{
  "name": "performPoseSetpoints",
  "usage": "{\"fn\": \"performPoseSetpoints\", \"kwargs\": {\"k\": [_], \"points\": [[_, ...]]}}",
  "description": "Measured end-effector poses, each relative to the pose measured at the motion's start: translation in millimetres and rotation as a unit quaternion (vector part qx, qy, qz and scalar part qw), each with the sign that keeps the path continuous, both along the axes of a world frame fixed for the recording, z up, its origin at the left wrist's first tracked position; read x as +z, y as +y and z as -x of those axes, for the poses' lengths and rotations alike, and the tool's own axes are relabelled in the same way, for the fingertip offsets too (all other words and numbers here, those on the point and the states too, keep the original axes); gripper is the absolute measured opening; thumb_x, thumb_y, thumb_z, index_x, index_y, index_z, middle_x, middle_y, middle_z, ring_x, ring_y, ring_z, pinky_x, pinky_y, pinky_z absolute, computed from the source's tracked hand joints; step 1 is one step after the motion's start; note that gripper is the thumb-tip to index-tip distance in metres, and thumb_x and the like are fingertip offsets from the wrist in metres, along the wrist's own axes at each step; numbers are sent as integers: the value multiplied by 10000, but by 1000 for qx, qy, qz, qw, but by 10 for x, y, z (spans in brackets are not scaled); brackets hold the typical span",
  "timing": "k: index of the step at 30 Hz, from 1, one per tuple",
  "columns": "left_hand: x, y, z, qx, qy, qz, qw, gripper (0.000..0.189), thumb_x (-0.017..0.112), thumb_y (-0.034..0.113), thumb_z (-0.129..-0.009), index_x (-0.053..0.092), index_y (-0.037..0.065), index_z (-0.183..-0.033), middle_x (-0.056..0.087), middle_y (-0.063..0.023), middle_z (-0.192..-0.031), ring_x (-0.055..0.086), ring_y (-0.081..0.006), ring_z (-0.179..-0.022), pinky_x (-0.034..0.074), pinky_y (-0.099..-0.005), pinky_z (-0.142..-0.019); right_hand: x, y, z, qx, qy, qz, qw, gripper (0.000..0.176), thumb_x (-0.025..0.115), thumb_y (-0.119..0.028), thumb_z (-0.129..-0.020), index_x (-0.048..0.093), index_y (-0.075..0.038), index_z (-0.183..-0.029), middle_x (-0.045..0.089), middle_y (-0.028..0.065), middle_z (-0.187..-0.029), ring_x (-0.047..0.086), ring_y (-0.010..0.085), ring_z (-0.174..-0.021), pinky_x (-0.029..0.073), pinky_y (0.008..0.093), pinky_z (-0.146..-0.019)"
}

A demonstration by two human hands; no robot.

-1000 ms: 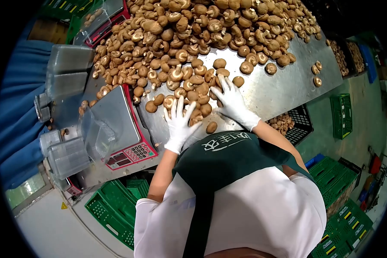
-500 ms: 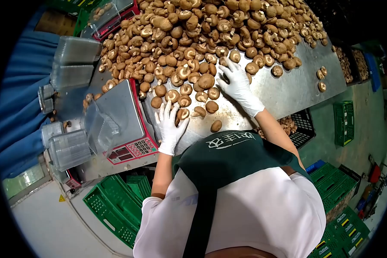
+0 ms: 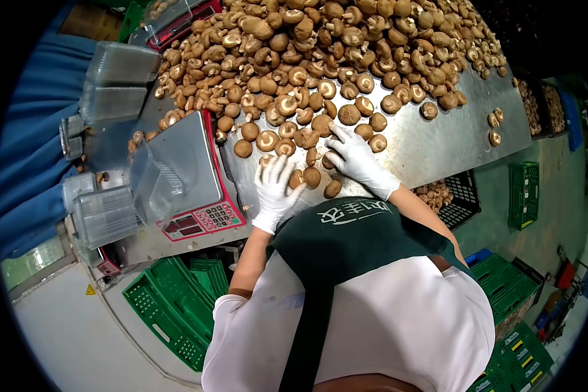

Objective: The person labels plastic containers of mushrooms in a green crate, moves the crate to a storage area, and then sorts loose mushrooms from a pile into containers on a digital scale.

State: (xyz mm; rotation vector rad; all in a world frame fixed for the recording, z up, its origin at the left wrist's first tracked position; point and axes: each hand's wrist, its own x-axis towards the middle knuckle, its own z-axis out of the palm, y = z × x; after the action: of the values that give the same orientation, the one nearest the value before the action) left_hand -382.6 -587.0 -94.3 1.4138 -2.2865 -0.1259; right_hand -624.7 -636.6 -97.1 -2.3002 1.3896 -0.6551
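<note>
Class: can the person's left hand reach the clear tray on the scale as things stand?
Probably yes: the left hand rests on mushrooms right beside the scale, and nothing stands between it and the clear tray.

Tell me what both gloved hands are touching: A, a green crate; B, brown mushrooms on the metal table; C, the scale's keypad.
B: the left hand and right hand both lie on brown mushrooms on the metal table, apart from the scale.
</note>
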Motion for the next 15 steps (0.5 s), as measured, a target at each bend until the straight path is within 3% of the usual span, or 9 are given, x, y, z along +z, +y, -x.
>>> {"fn": "performPoseSetpoints", "kwargs": {"k": [2,4,5,8,13,15], "points": [[-23,9,-102,45,31,-9,998,638,726,390,-702,520,128,-1247,474,-106,-1312,415,-277,-1238,209,-464,-1050,132,69,108,-29,-16,-21,999,222,615,-167,-816,624,-67,-1014,546,130,-1236,528,332,-1071,451,394,-888],[-3,48,-208,55,28,-14,998,687,737,374,-694,489,111,-1277,435,-150,-1340,397,-321,-1244,229,-483,-1038,158,103,210,-89,-76,1,993,200,614,-141,-819,630,-68,-1005,573,136,-1198,535,324,-1063,450,385,-894],[8,66,-238,58,47,-26,997,701,738,376,-693,480,107,-1287,426,-162,-1346,390,-332,-1246,233,-488,-1035,217,102,250,-118,-84,43,989,189,627,-131,-796,633,-63,-973,610,131,-1130,569,309,-1001,474,382,-853],[-6,149,-292,66,70,-45,994,765,745,385,-688,438,97,-1326,393,-199,-1364,365,-360,-1255,242,-502,-1033,250,118,427,-185,-73,50,979,211,634,-128,-788,633,-60,-987,619,134,-1115,567,316,-1000,466,381,-874],[2,303,-238,136,96,-111,980,887,784,384,-645,364,100,-1374,335,-206,-1404,328,-385,-1275,225,-504,-1054,41,133,651,-279,-10,-35,960,587,698,-190,-744,477,-66,-1273,410,223,-1357,458,395,-1143,393,423,-975],[-9,306,-193,121,102,-133,978,933,806,374,-611,352,104,-1380,324,-204,-1408,311,-407,-1280,236,-498,-1060,-159,193,585,-275,-30,-10,961,618,711,-213,-732,468,-72,-1282,389,242,-1363,449,402,-1154,392,424,-977]]}}
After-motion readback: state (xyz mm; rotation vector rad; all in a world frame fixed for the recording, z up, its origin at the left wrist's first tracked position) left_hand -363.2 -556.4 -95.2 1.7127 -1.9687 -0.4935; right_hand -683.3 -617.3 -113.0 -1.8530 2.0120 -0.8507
